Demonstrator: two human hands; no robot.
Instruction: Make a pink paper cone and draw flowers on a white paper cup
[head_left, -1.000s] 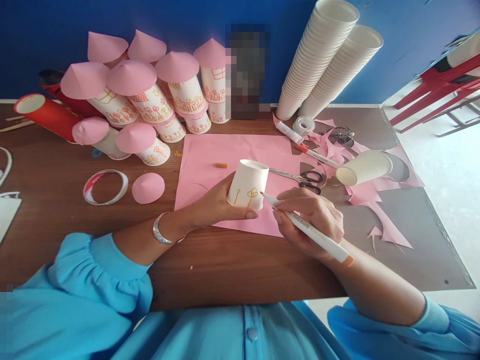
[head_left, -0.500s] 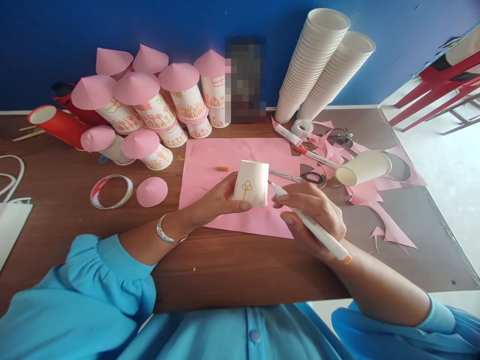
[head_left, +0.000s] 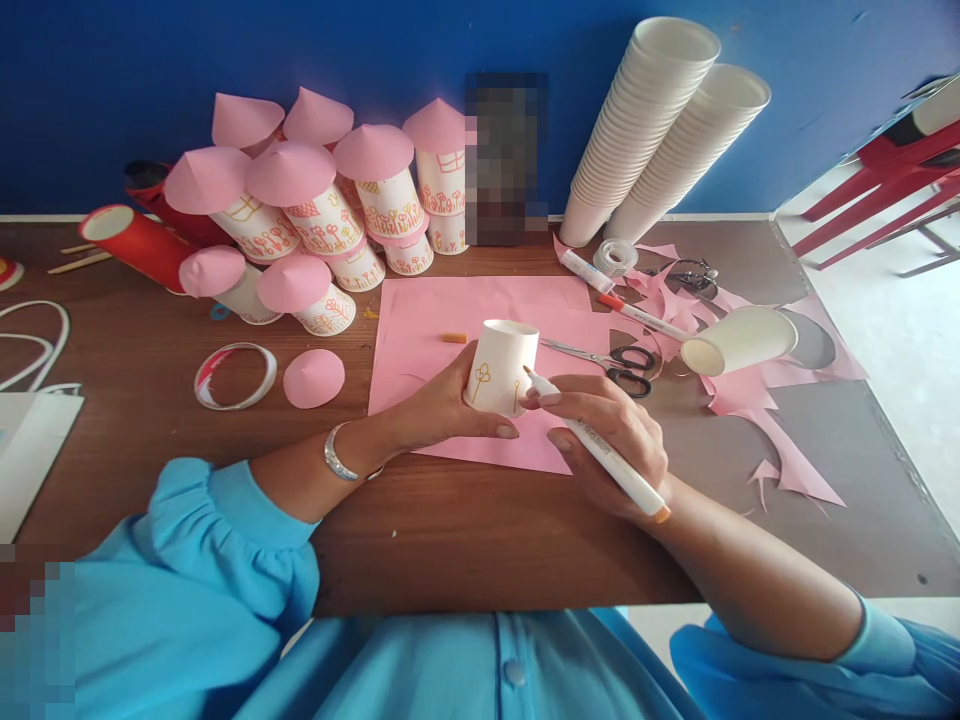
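A white paper cup [head_left: 504,360] is gripped in my left hand [head_left: 457,408], thumb along its lower edge and fingers behind it. One yellow-orange flower outline shows on its side, and a second small stemmed shape sits further right. My right hand [head_left: 615,440] is closed around a white marker [head_left: 619,468] with an orange end. The marker's tip is at the cup's right side; whether it touches I cannot tell. Beneath the cup lies a pink paper sheet [head_left: 420,310], with an orange marker cap [head_left: 454,338] on it. Scissors [head_left: 600,358] rest to the right of the cup.
Decorated cups with pink cone tops [head_left: 311,215] crowd the back left. Two tall stacks of cups [head_left: 637,130] lean at the back right. Pink scraps [head_left: 780,450], a lying cup [head_left: 742,340] and a red-capped marker [head_left: 645,315] are at right; a tape roll [head_left: 236,376] is at left.
The cup has turned in my left hand, bringing the second drawn shape further into view. My right hand and the marker have shifted slightly left. The whole view has slid a little.
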